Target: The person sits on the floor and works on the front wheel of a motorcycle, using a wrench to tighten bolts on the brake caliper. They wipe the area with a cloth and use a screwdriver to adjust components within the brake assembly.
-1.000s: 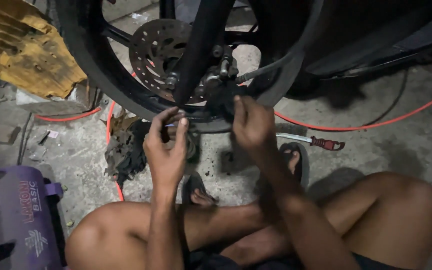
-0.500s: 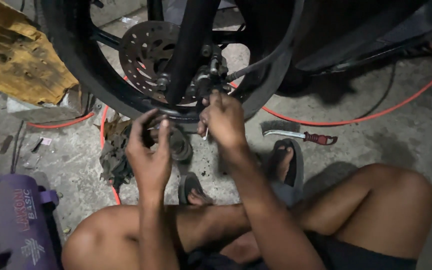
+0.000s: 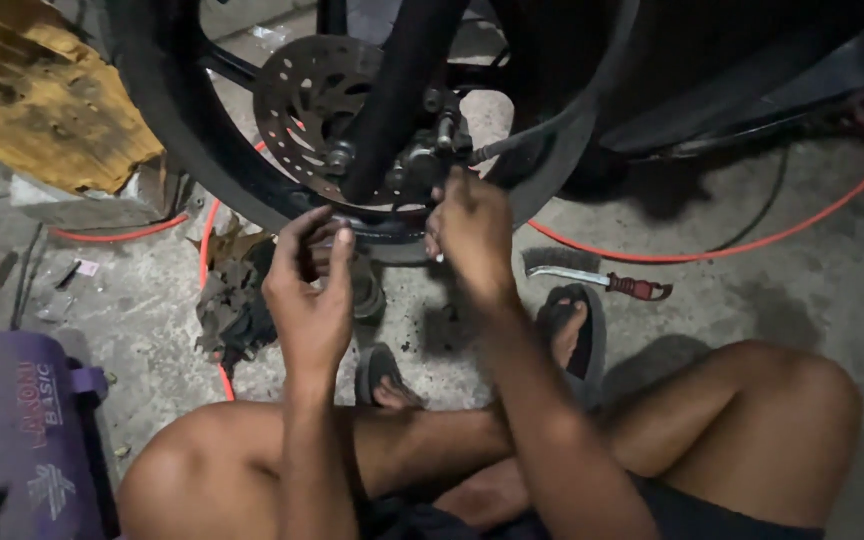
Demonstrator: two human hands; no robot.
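Brake caliper [image 3: 430, 160] under right hand [image 3: 472, 225]; fork leg [image 3: 397, 95] in front.

Single head-worn view, close and steeply downward, toward wheel [image 3: 202, 150] and floor [image 3: 752, 300] ahead

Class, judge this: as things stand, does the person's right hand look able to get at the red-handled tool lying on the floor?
Probably yes: the right hand is up at the wheel, the red-handled tool lies close beside it, with nothing between.
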